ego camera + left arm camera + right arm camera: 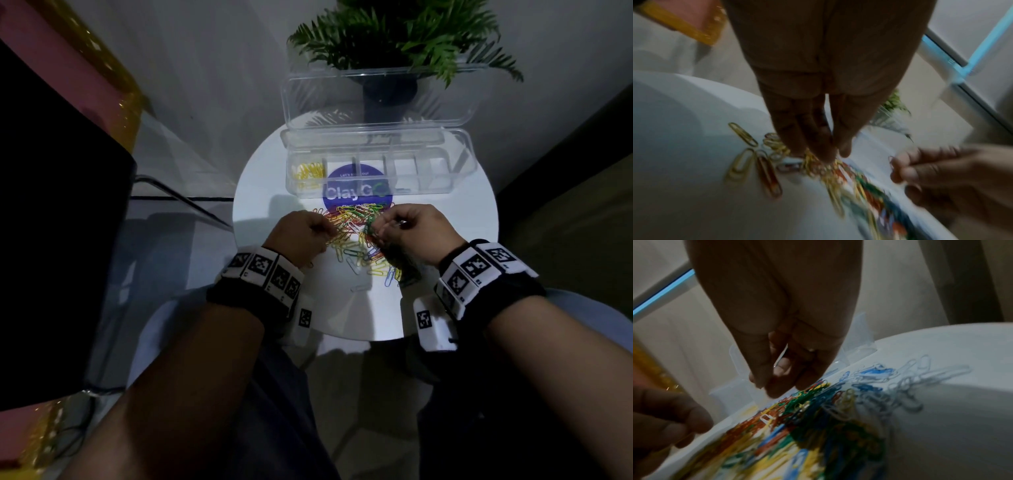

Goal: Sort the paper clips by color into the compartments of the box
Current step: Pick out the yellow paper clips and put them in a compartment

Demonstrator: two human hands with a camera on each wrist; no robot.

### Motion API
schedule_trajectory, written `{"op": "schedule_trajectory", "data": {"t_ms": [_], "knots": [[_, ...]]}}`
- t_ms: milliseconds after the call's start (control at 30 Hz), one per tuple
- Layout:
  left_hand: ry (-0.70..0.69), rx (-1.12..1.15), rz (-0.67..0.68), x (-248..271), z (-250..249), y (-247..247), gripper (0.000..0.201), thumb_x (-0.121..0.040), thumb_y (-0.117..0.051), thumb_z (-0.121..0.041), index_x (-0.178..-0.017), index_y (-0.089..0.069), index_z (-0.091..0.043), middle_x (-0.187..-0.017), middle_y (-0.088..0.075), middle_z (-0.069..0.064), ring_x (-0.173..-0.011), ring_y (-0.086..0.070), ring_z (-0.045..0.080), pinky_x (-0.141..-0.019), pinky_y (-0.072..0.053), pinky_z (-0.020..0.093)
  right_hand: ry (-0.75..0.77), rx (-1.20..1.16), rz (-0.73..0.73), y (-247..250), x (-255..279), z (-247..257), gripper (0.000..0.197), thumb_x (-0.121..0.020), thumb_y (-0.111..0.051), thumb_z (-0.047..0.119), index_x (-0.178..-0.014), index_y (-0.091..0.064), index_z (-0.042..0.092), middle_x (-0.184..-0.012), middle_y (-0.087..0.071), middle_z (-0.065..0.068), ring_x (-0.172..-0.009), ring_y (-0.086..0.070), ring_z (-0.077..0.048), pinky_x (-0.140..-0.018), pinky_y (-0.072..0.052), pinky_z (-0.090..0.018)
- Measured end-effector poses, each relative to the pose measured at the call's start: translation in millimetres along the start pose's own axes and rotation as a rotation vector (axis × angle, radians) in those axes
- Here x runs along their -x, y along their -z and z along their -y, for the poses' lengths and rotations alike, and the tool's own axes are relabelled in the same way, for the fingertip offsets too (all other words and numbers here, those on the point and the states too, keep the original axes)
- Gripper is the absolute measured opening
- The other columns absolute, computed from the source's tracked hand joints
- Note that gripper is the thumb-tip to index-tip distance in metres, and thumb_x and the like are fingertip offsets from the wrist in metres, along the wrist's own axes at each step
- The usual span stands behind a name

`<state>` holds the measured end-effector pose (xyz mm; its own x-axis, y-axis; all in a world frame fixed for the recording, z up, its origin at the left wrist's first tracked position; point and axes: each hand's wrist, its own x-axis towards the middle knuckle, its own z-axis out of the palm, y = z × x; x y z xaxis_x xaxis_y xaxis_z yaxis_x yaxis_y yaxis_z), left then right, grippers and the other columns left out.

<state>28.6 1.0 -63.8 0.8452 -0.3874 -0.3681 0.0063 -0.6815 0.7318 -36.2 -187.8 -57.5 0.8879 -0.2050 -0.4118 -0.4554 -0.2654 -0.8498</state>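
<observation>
A pile of mixed paper clips (356, 233), red, yellow, green, blue and white, lies in the middle of the round white table (274, 192). Behind it stands the clear compartment box (445, 185), with yellow clips (307, 171) in its leftmost compartment. My left hand (327, 233) is at the pile's left edge. In the left wrist view its fingertips (824, 155) bunch with the thumb on yellow clips (777, 146). My right hand (376, 229) has curled fingers at the pile's right side over green clips. Its fingertips (774, 389) sit close together; whether they hold a clip is unclear.
The box's clear lid (376, 96) stands open behind it, against a potted plant (394, 41). Loose white and blue clips (900, 379) spread toward the table's near right. A large dark object (51, 222) fills the left side. My knees are under the table's near edge.
</observation>
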Motion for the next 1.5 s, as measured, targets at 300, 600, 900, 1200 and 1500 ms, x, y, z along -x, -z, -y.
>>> {"op": "schedule_trajectory", "data": {"t_ms": [300, 600, 900, 1200, 1500], "knots": [[-0.066, -0.502, 0.044, 3, -7, -20, 0.021, -0.075, -0.072, -0.028, -0.085, -0.066, -0.011, -0.101, -0.061, 0.010, -0.095, -0.059, 0.024, -0.080, -0.045, 0.030, 0.296, 0.656, 0.141, -6, 0, -6, 0.019, -0.078, -0.071, 0.017, -0.096, -0.073, 0.015, -0.094, -0.045, -0.005, -0.090, -0.054, -0.022, -0.074, -0.037, -0.023], [-0.094, -0.415, 0.011, 4, -4, -18, 0.018, -0.089, -0.050, -0.015, -0.095, -0.065, -0.005, -0.100, -0.065, 0.014, -0.096, -0.059, 0.028, -0.080, -0.043, 0.030, 0.322, 0.828, 0.187, -21, -7, -5, 0.016, -0.081, -0.064, 0.019, -0.095, -0.070, 0.013, -0.103, -0.053, -0.012, -0.095, -0.055, -0.030, -0.077, -0.042, -0.032], [0.050, 0.367, 0.057, 2, -1, 4, 0.023, -0.080, -0.064, 0.004, -0.068, -0.056, -0.013, -0.052, -0.065, -0.004, -0.058, -0.060, 0.017, -0.061, -0.048, 0.027, 0.373, 0.704, 0.077, -21, -9, -14, 0.013, -0.079, -0.064, 0.021, -0.090, -0.067, 0.014, -0.094, -0.056, -0.007, -0.087, -0.058, -0.029, -0.079, -0.044, -0.035], [0.016, 0.255, 0.011, 2, 4, 5, 0.031, -0.075, -0.061, 0.010, -0.069, -0.053, -0.020, -0.062, -0.057, 0.001, -0.045, -0.051, 0.000, -0.057, -0.046, 0.024, 0.216, 0.240, -0.111, -5, -15, -6, 0.005, -0.083, -0.063, 0.014, -0.084, -0.061, 0.017, -0.071, -0.059, 0.006, -0.066, -0.053, -0.010, -0.070, -0.041, -0.020], [0.033, 0.104, -0.022, 1, 0, 6, 0.022, -0.082, -0.058, 0.001, -0.088, -0.072, -0.014, -0.067, -0.060, -0.007, -0.059, -0.055, 0.009, -0.056, -0.052, 0.018, 0.362, 0.669, 0.218, -15, -25, 2, 0.023, -0.076, -0.059, -0.001, -0.094, -0.072, 0.005, -0.098, -0.068, -0.014, -0.093, -0.062, -0.027, -0.081, -0.041, -0.025]]}}
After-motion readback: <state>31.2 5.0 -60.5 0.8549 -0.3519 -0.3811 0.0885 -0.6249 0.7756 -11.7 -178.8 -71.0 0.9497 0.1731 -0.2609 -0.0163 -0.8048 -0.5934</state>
